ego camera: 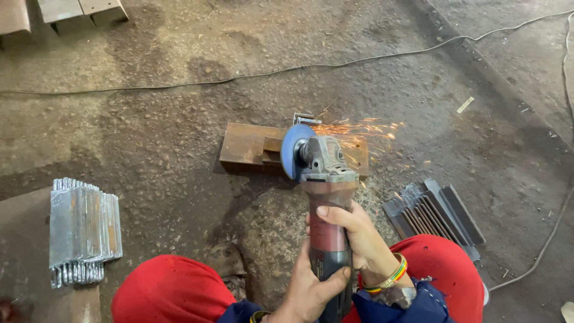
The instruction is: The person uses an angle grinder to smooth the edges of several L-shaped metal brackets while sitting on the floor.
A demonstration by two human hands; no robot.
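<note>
— Gripping the angle grinder (326,203) two-handed: right hand (353,236) wrapped round the red body just behind the gear head, fingers pressed shut on it, thumb laid across the top; left hand (311,290) closed round the dark rear end, nearer the body

— Pinching anything besides?

— Nothing besides; both clamped on the tool alone, striped bangle (391,278) on the right wrist

— And the working end?

— Blue disc (293,149) stood on edge, meeting a small steel piece (272,148) seated on a rusty brown plate (245,146), flat on the dirt floor (149,119); orange sparks (359,128) flying off to the right, away from the knees

— Mid-grind, then, by the look of it?

— Judged so: grinding or cutting under way, disc engaged, job not finished. Any further pass calling for a firm double hold, disc held square to the piece, sparks aimed clear of the red trousers (170,290) and of the shoe (227,263) between plate and left knee

— Bins, trays, boxes?

— None to be seen; stock lying loose instead. At the left, a stack of bright metal plates (84,230) set on edge, resting on a brown slab (24,251). At the right, a bundle of grey angle bars (433,215) just beside the right knee. Beyond the plate, a thin cable (299,67) trailing across the ground, well apart from the disc
</note>
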